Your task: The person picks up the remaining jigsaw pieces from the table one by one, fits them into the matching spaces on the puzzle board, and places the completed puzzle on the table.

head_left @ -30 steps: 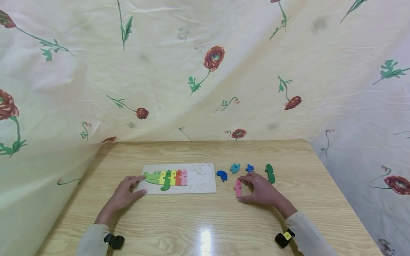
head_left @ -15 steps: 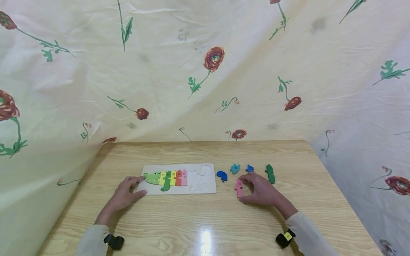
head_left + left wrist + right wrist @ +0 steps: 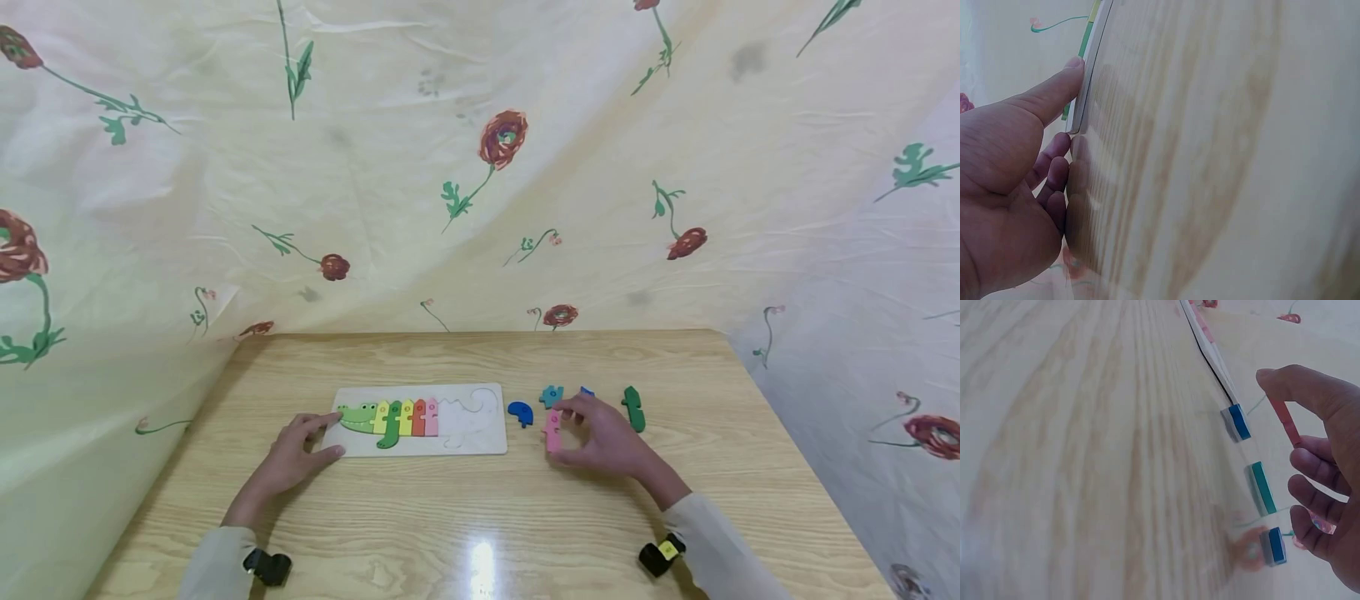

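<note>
A pale puzzle board lies on the wooden table, left of its middle and towards the far edge, its long sides running roughly along that edge. The left hand rests relaxed at the board's left end, thumb laid straight along the near left corner and forefinger reaching the crocodile head; it touches the board without closing round it. To the right of the head, coloured pieces stand side by side in the board: yellow, a green piece with a leg, yellow, red and a pale pink piece. The board's right part shows the drawn outline of a curled tail.

The right hand grasps a loose pink piece by its two ends, between thumb and fingers; the right wrist view shows the piece raised off the tabletop. It is to the right of the board, well in from the table's right edge. Between it and the board, just beside the board's right edge, lies a curved blue piece. A teal piece lies beyond the held piece, towards the table's far edge. A small blue piece shows past the knuckles, mostly covered, so its shape is hard to judge. Farthest right, a long green piece lies nearest the table's far right corner. A flower-patterned cloth rises behind the far edge.
</note>
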Action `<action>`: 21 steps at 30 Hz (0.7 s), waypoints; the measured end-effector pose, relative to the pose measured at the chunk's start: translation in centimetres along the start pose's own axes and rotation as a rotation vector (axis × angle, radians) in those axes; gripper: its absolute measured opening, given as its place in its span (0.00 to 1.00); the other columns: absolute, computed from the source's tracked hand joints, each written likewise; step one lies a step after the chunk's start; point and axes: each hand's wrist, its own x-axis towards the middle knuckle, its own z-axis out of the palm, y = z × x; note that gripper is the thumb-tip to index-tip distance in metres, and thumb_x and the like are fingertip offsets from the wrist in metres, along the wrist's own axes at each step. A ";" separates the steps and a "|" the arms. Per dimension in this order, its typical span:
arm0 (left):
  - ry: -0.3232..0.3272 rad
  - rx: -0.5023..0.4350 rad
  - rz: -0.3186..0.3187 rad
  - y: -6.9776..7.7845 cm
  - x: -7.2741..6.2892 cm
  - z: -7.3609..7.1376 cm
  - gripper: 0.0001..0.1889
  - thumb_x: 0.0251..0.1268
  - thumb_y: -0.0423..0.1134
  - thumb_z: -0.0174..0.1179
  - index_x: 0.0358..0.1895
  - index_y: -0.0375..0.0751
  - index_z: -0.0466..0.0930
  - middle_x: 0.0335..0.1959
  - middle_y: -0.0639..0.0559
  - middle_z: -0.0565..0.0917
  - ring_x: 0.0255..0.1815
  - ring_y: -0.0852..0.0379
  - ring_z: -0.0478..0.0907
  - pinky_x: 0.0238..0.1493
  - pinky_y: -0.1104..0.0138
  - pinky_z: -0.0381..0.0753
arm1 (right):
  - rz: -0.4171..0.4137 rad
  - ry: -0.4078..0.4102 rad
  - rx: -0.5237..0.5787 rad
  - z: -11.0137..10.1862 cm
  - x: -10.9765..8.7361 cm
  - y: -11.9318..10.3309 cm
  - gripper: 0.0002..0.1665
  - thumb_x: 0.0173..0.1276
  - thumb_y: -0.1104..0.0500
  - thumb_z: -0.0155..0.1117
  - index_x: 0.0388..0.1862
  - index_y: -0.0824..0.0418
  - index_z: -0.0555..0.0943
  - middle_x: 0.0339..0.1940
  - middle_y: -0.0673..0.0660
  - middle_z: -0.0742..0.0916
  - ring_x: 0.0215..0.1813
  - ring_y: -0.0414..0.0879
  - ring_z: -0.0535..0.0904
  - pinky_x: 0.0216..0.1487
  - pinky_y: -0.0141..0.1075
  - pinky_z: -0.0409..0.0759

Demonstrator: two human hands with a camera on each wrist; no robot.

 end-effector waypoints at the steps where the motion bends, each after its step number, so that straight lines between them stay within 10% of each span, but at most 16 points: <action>1: -0.001 -0.001 -0.002 0.0 0.0 0.0 0.35 0.67 0.51 0.68 0.75 0.45 0.71 0.67 0.35 0.69 0.65 0.35 0.66 0.62 0.37 0.67 | -0.008 0.005 0.005 0.0 0.1 -0.1 0.39 0.51 0.42 0.84 0.60 0.55 0.82 0.44 0.47 0.82 0.45 0.43 0.76 0.43 0.36 0.79; 21: -0.001 -0.010 0.001 -0.1 0.0 0.0 0.35 0.67 0.52 0.69 0.74 0.46 0.71 0.67 0.35 0.69 0.65 0.34 0.66 0.62 0.36 0.66 | -0.063 -0.003 0.084 0.2 2.6 -2.7 0.40 0.53 0.45 0.83 0.63 0.58 0.81 0.45 0.52 0.83 0.46 0.48 0.78 0.46 0.42 0.80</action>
